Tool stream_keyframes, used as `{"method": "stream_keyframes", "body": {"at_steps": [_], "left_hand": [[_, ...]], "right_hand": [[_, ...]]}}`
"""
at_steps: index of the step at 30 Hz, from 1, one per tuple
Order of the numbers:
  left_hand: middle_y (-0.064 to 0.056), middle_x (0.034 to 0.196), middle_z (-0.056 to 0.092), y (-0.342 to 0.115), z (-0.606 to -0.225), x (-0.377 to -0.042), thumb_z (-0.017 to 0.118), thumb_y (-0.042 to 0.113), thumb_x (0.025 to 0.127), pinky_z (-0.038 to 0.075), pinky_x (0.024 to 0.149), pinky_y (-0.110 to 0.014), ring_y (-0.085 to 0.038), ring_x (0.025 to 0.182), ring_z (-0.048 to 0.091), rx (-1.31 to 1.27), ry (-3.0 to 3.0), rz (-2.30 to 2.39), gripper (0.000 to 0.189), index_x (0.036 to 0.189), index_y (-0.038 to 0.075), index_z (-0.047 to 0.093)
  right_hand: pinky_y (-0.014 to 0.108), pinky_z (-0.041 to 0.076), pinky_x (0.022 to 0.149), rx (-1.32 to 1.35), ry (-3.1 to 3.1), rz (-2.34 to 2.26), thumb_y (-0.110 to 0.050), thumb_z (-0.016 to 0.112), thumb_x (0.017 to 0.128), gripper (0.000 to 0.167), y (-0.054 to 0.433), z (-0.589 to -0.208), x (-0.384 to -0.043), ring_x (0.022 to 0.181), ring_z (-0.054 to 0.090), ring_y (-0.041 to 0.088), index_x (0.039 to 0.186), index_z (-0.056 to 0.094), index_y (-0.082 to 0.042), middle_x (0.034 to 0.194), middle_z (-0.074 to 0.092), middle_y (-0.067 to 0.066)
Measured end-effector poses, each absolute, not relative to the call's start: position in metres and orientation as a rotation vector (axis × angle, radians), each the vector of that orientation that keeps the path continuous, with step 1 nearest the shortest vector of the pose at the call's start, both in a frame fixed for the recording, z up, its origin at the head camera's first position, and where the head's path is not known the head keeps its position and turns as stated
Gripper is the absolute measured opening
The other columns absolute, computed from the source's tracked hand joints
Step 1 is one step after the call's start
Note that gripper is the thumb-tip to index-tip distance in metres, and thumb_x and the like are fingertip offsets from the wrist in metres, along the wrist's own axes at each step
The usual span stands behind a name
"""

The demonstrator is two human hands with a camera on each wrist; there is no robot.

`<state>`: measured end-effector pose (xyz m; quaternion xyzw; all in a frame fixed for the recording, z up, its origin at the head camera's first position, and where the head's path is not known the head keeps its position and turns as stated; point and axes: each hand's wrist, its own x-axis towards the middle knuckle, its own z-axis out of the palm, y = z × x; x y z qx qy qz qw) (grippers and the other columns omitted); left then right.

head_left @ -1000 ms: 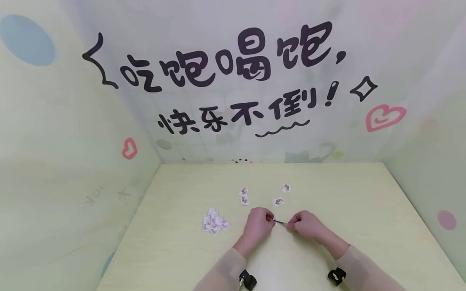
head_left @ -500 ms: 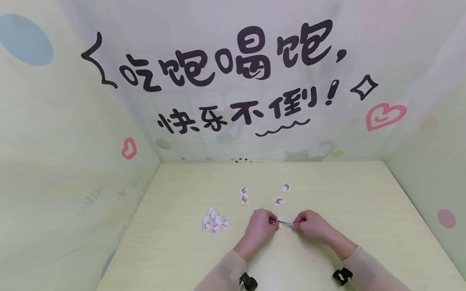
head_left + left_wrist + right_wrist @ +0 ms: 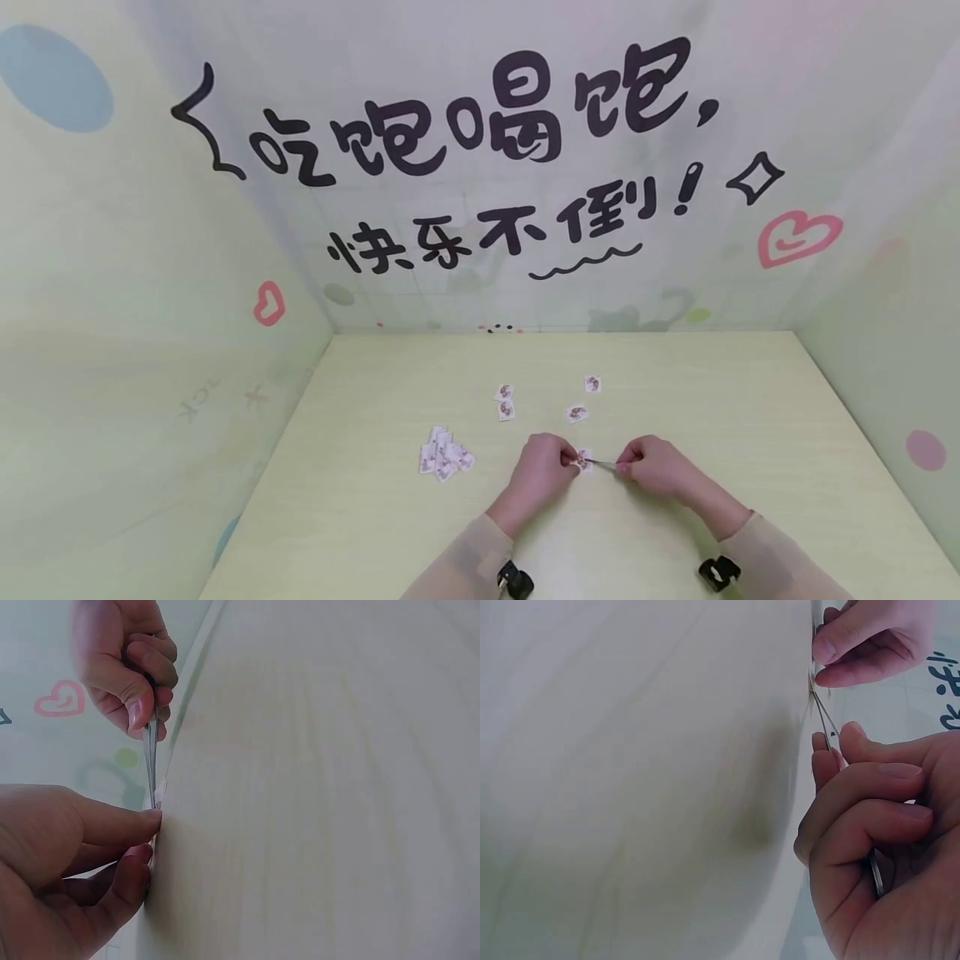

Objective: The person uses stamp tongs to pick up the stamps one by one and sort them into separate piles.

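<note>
My left hand [image 3: 542,468] pinches a small white paper piece [image 3: 587,465] with a reddish-brown print, low over the table. From the right, my right hand [image 3: 660,468] holds slim metal tweezers [image 3: 604,464] between thumb and curled fingers. The tweezers [image 3: 151,769] reach the paper right at the left fingertips in the left wrist view. There the paper shows almost edge-on and is mostly hidden by the fingers. In the right wrist view the two arms of the tweezers [image 3: 822,716] meet at the tip, and their rear end shows inside the palm.
A loose pile of similar white paper pieces [image 3: 444,457] lies left of the hands. Farther back lie two touching pieces [image 3: 506,410], a single piece [image 3: 577,413] and another [image 3: 593,383]. A printed fabric wall [image 3: 465,300] borders the table [image 3: 375,392].
Both hands have shifted slightly to the right, the paper piece and tweezers moving with them. More of the printed piece shows beyond the left fingertips. The pile and the other pieces stay put.
</note>
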<state>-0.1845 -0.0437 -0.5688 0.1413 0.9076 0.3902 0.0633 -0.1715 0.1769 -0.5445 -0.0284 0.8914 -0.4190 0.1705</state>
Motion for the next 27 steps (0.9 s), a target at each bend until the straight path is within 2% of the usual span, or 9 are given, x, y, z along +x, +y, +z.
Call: {"method": "stream_keyframes", "body": {"at_steps": [10, 18, 27], "left_hand": [[0.004, 0.076, 0.069, -0.044, -0.570, -0.185, 0.085, 0.000, 0.087, 0.053, 0.065, -0.021, -0.003, 0.068, 0.058, 0.421, 2.729, 1.192, 0.006, 0.090, 0.003, 0.080], [0.005, 0.077, 0.068, -0.046, -0.569, -0.184, 0.085, 0.001, 0.088, 0.053, 0.066, -0.021, -0.003, 0.070, 0.058, 0.410, 2.717, 1.215, 0.007, 0.091, 0.002, 0.080], [0.006, 0.078, 0.067, -0.050, -0.566, -0.182, 0.084, 0.000, 0.088, 0.053, 0.067, -0.022, -0.003, 0.071, 0.057, 0.385, 2.666, 1.279, 0.007, 0.093, 0.002, 0.080]], "right_hand": [[0.036, 0.047, 0.072, -0.152, 2.521, -1.151, -0.011, 0.077, 0.092, 0.008, 0.183, -0.541, -0.174, 0.080, 0.057, 0.021, 0.093, 0.073, -0.005, 0.085, 0.064, 0.003], [0.036, 0.047, 0.073, -0.144, 2.495, -1.152, -0.014, 0.077, 0.094, 0.012, 0.194, -0.534, -0.174, 0.083, 0.057, 0.021, 0.097, 0.073, -0.004, 0.090, 0.065, 0.003], [0.035, 0.046, 0.068, -0.119, 2.463, -1.204, -0.013, 0.075, 0.095, 0.011, 0.202, -0.530, -0.176, 0.076, 0.055, 0.021, 0.098, 0.072, -0.002, 0.086, 0.063, 0.005]]}}
